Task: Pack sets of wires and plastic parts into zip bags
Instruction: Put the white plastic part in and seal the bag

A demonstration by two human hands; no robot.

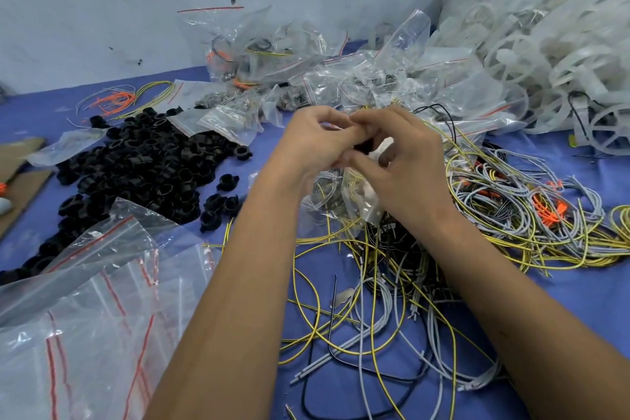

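Note:
Above the middle of the blue table [562,300], my left hand [313,140] and my right hand [405,160] pinch the top of a clear zip bag [344,194]. The bag hangs below my fingers and holds coiled grey and yellow wires with a white plastic part. A dark part shows between my fingertips. Loose yellow, grey and black wires [392,283] lie tangled under my forearms.
A heap of black plastic rings [143,164] covers the left. Empty red-striped zip bags [85,317] lie at the near left. Filled bags [306,72] pile at the back, white plastic wheels [552,44] at the back right, more wires [545,215] to the right.

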